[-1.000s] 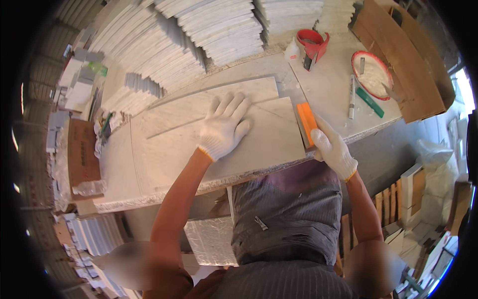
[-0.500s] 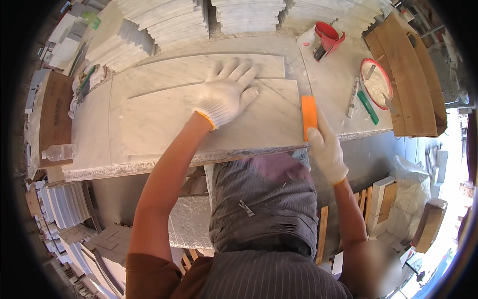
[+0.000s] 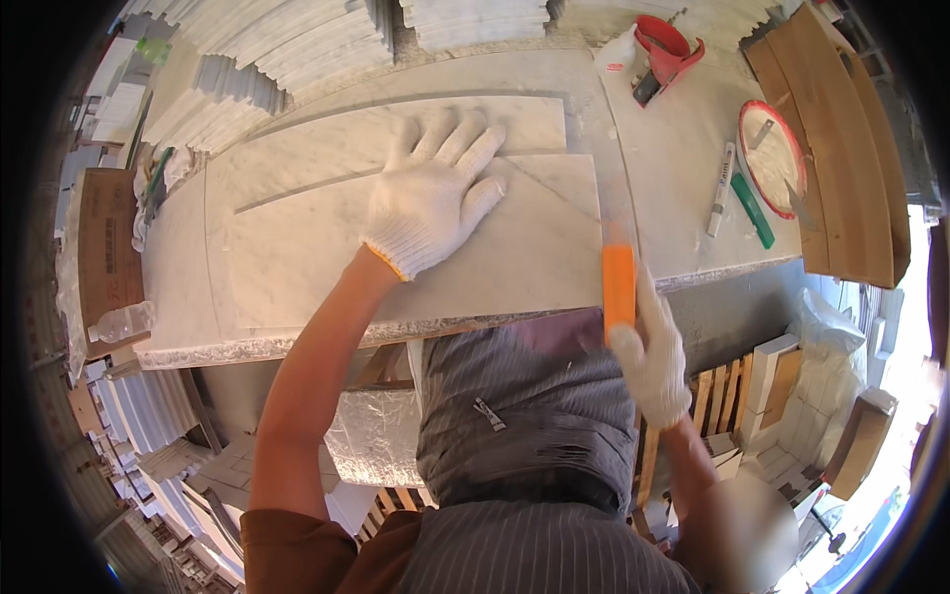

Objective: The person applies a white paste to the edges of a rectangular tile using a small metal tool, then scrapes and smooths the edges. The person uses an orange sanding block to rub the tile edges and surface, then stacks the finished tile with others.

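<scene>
White marble tiles lie on the workbench, a near tile (image 3: 426, 277) overlapping or abutting a far tile (image 3: 534, 114). My left hand (image 3: 430, 198), in a white knit glove, presses flat across both with fingers spread. In my gloved right hand (image 3: 655, 361) is an orange rectangular block (image 3: 618, 287), which looks like a hand sanding block. Its long side runs along the near tile's right edge, by the front of the bench. The far end of the block is blurred by motion, and my palm hides part of its grip.
On the bench's right are a red-rimmed bowl (image 3: 787, 183) of white paste with scrapers, a paint marker (image 3: 721, 188), a green strip (image 3: 752, 210) and a red container (image 3: 665, 45). Cardboard (image 3: 831, 148) stands beyond. Tile stacks (image 3: 297, 45) line the back; a brown box (image 3: 107, 238) is left.
My right hand has drawn the orange block toward me along the tile's right edge. My left hand stays flat on the tiles. The whole view has shifted slightly.
</scene>
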### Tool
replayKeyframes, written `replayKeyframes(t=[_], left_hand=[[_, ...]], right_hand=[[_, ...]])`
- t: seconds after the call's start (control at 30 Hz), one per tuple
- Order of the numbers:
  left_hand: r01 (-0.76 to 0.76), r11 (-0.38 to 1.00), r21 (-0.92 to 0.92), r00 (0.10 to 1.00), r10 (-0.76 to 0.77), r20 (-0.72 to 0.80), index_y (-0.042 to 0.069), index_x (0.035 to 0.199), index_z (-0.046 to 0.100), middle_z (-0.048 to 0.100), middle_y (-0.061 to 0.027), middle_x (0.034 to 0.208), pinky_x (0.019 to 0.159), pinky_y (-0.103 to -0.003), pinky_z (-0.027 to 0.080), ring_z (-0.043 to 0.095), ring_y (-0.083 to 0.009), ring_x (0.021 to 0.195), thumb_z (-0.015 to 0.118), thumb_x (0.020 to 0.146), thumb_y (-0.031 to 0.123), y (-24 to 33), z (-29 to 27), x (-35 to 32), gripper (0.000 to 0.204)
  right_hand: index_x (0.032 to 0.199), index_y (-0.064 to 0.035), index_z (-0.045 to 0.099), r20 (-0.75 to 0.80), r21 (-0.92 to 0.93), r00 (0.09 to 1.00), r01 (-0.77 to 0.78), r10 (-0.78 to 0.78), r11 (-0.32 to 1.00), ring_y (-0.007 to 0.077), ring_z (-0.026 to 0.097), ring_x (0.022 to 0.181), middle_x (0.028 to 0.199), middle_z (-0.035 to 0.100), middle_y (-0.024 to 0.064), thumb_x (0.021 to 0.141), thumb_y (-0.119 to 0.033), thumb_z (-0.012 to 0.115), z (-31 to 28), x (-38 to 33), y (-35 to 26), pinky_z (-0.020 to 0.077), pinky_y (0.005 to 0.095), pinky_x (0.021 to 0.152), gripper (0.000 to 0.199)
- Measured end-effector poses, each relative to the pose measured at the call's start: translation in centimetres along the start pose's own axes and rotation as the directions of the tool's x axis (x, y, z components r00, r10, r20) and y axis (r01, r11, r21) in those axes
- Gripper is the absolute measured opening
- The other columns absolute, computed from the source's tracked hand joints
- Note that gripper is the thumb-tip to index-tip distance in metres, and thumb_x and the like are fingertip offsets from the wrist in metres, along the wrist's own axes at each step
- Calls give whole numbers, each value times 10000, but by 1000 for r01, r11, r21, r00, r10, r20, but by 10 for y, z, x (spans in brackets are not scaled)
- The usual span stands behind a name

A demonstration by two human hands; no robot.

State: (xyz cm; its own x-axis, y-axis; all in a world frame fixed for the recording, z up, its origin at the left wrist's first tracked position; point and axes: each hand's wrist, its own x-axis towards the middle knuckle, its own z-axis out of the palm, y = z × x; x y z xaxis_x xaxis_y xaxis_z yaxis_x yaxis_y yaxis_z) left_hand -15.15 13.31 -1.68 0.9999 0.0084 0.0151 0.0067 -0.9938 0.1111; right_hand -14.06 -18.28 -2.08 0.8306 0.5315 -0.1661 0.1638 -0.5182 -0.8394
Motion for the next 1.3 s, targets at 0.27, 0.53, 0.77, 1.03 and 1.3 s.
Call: replayKeyframes(t=[0.27,0.53,0.77,1.03,1.3], left_hand=[[-49,997,61,993,55,-104,128,1541,441,448,-124,1578,1240,-500,241,369,-342,1479,504,1034,387,-6,14,-1,573],[-57,998,28,991,60,-116,125,1534,448,463,-126,1563,1229,-501,263,379,-351,1468,532,1017,366,-6,11,0,576],[-27,999,26,997,29,-71,137,1542,437,442,-114,1584,1240,-488,254,351,-337,1493,510,1034,373,-7,8,3,565],[-59,997,56,989,66,-136,129,1527,456,474,-121,1557,1231,-491,271,374,-332,1479,503,1040,392,-7,16,-1,556],[-69,995,78,984,81,-161,128,1529,452,477,-131,1554,1233,-489,273,376,-351,1474,496,1044,396,-11,19,-2,556]], right_hand=[[1545,-20,405,-30,-23,999,15,-16,1000,373,627,1146,1260,631,244,952,-321,625,-1,67,-18,483,407,988,700],[1539,14,400,28,89,999,-46,44,995,397,613,1142,1309,607,270,929,-407,653,1,24,-8,476,421,1010,783],[1546,-6,400,-13,-36,1000,3,-3,999,393,614,1107,1223,623,246,948,-401,644,5,-9,9,488,411,983,757],[1544,-25,417,-119,-185,988,74,-97,980,368,626,1049,1190,632,235,912,-436,691,11,22,0,506,418,941,802],[1521,1,443,-112,-73,984,132,-140,989,382,620,1039,1157,623,246,952,-464,640,12,32,2,499,417,933,761]])
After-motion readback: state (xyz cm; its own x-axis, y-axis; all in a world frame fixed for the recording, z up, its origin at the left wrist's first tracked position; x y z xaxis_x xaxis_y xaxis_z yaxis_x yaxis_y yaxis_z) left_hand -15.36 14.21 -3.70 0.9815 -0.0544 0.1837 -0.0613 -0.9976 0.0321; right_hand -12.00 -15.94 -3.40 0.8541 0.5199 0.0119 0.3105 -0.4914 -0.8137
